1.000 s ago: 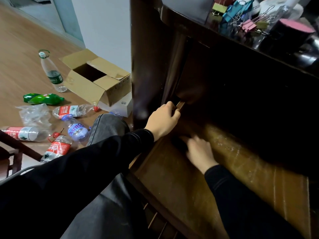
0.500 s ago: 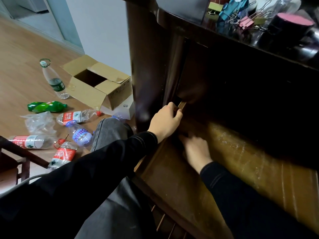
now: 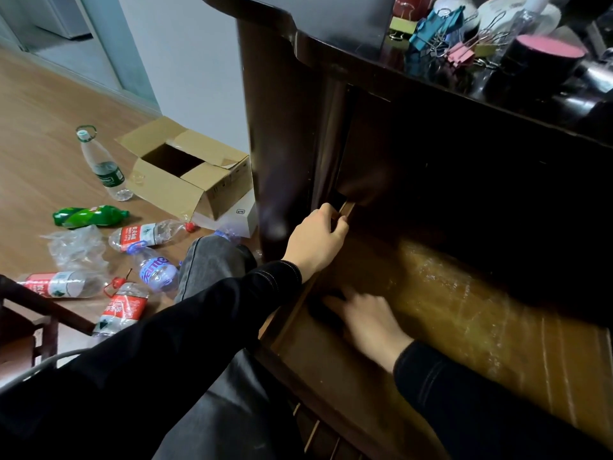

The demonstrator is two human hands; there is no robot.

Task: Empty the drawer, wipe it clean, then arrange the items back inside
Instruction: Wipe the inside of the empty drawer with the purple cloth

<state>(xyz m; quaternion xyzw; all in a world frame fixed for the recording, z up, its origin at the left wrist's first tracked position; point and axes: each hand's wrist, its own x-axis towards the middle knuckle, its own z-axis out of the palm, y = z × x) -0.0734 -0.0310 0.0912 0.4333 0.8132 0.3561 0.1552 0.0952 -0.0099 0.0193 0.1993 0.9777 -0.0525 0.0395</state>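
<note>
Wiping appears to be the step in hand. Left hand (image 3: pixel 316 242) curls its fingers over the side wall of the pulled-out drawer (image 3: pixel 464 313). Just below that grip, right hand (image 3: pixel 368 322) lies flat on the drawer floor, fingers extended over a dark patch (image 3: pixel 323 313), possibly a cloth; blur prevents confirmation. Binder clips (image 3: pixel 434 29) sit on the cabinet top (image 3: pixel 331 24) above. Next move: 1 stroke away from the grip, drawer steadied.

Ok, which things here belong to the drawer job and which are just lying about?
Job: drawer; left hand gripping its side; right hand inside it; binder clips on top, likely its contents.
Lying about: plastic bottles, cardboard box on the floor.
</note>
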